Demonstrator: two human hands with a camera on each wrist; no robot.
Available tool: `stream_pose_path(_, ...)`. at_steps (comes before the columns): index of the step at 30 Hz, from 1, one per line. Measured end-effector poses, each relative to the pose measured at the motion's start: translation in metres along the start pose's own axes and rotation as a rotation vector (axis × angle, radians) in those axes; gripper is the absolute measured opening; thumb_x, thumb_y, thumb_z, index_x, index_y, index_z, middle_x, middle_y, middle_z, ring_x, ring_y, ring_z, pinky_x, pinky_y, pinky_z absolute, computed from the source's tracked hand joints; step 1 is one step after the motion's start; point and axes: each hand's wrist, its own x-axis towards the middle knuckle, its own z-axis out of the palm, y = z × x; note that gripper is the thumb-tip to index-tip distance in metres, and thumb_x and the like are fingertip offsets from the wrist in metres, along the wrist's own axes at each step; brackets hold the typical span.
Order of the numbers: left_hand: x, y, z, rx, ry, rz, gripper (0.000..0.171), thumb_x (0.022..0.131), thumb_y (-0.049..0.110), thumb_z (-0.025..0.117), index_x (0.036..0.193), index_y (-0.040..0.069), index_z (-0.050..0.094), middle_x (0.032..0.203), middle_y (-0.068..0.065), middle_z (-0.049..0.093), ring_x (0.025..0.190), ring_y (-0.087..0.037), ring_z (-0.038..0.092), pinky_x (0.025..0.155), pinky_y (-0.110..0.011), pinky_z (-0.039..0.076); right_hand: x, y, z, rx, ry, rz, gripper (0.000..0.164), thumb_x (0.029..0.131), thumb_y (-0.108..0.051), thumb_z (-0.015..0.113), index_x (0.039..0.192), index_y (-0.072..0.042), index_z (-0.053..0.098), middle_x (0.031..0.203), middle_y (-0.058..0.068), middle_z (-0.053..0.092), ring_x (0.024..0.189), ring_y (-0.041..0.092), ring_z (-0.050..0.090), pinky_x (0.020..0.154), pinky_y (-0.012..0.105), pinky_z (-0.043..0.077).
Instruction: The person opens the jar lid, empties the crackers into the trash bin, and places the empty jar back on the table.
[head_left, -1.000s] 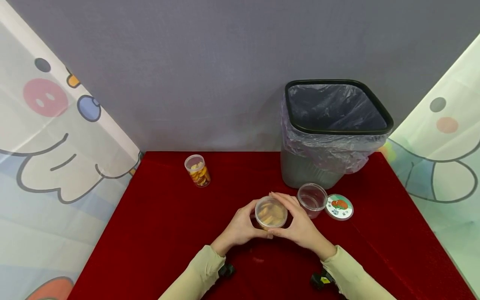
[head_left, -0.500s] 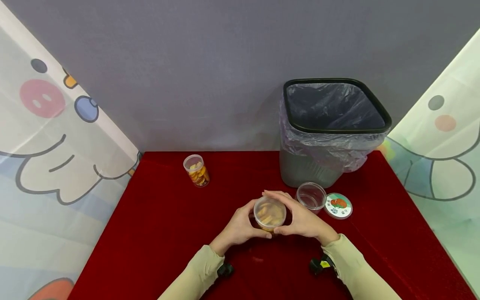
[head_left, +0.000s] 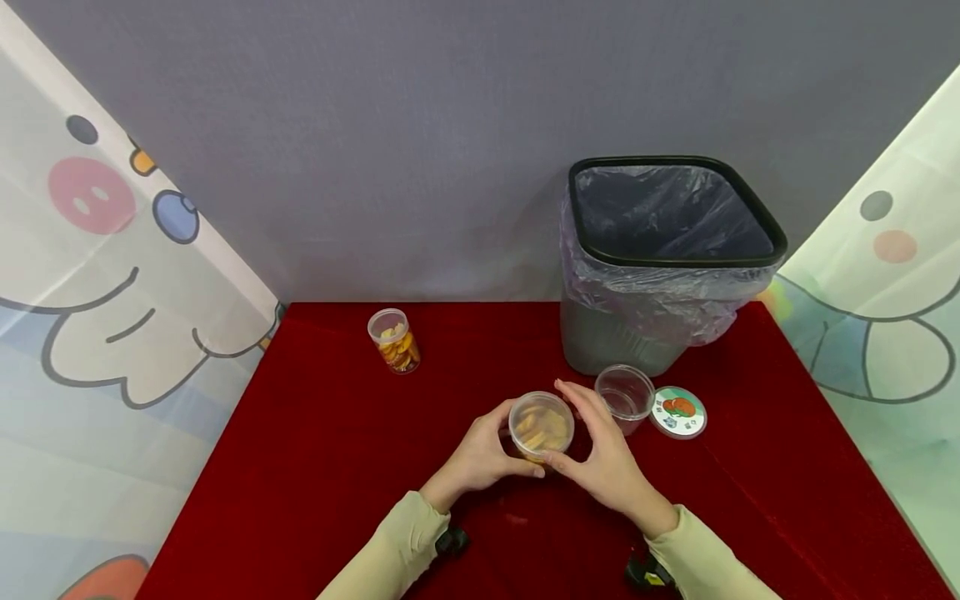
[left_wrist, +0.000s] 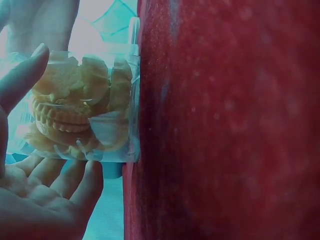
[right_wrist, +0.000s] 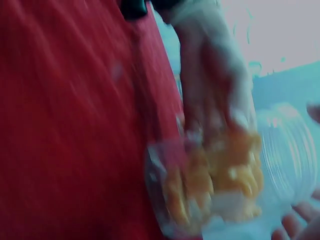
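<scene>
A clear plastic jar [head_left: 536, 429] of ridged yellow-brown cookies [left_wrist: 65, 117] stands upright on the red cloth, with a translucent lid [head_left: 542, 421] on top. My left hand [head_left: 480, 454] grips its left side, thumb in front. Around the lid's right side my right hand [head_left: 603, 458] is spread. Its thumb tip overlaps the lid's front edge, and whether it touches is unclear; the index finger stands apart from the rim. In the right wrist view, blurred right fingertips [right_wrist: 305, 212] show at the image edge, apart from the lid.
Behind the right hand stands a clear open container [head_left: 625, 400]. A round lid with a printed label [head_left: 678, 413] lies beside it. A lined trash bin [head_left: 626, 333] stands farther back. Another jar of yellow pieces [head_left: 394, 342] is at the back left of the red-covered table [head_left: 315, 467].
The right hand turned leftward about the lid, then swung back right, its fingers coming away from the far rim. The left hand and the jar stay nearly still.
</scene>
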Motion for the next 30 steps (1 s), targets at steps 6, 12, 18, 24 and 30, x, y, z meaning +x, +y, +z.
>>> stream_pose_path(6,0.001,-0.002,0.000,0.001,-0.008,0.012,0.089,0.071,0.021,0.093,0.146,0.021,0.046,0.136,0.006,0.056,0.121,-0.013,0.056,0.101,-0.032,0.046,-0.011,-0.014,0.019,-0.014,0.149,0.088,0.097,0.074,-0.026,0.091,0.153,-0.015,0.036,0.151,0.008,0.035,0.138,0.028,0.030,0.102,0.051,0.038)
stream_pose_path(12,0.001,-0.003,-0.001,0.017,-0.006,0.052,0.084,0.075,0.020,0.090,0.147,0.015,0.045,0.139,-0.001,0.055,0.123,-0.018,0.056,0.100,-0.032,0.047,-0.010,-0.021,0.029,-0.028,0.175,0.156,0.104,0.067,-0.031,0.095,0.150,-0.007,0.037,0.143,0.014,0.035,0.134,0.030,0.031,0.103,0.057,0.034)
stream_pose_path(18,0.000,-0.005,-0.001,-0.010,-0.005,0.037,0.084,0.074,0.017,0.091,0.145,0.017,0.047,0.138,0.001,0.055,0.122,-0.016,0.056,0.099,-0.031,0.048,-0.003,-0.021,0.030,-0.022,0.164,0.192,0.101,0.064,-0.033,0.097,0.145,-0.005,0.043,0.137,0.010,0.040,0.127,0.027,0.037,0.101,0.054,0.038)
stream_pose_path(24,0.000,-0.006,0.000,-0.014,-0.002,0.026,0.085,0.072,0.020,0.092,0.144,0.021,0.047,0.136,0.007,0.056,0.121,-0.014,0.056,0.100,-0.031,0.047,-0.001,-0.013,0.024,0.089,0.102,0.185,0.097,0.066,-0.031,0.095,0.146,-0.012,0.043,0.138,0.005,0.041,0.127,0.025,0.041,0.103,0.054,0.037)
stream_pose_path(30,0.000,-0.004,0.001,-0.003,0.005,-0.003,0.086,0.071,0.023,0.093,0.144,0.025,0.048,0.133,0.010,0.057,0.120,-0.012,0.057,0.100,-0.032,0.046,0.001,-0.001,0.017,0.165,0.028,0.124,0.094,0.071,-0.024,0.093,0.149,-0.019,0.041,0.141,0.003,0.044,0.127,0.023,0.045,0.105,0.040,0.037)
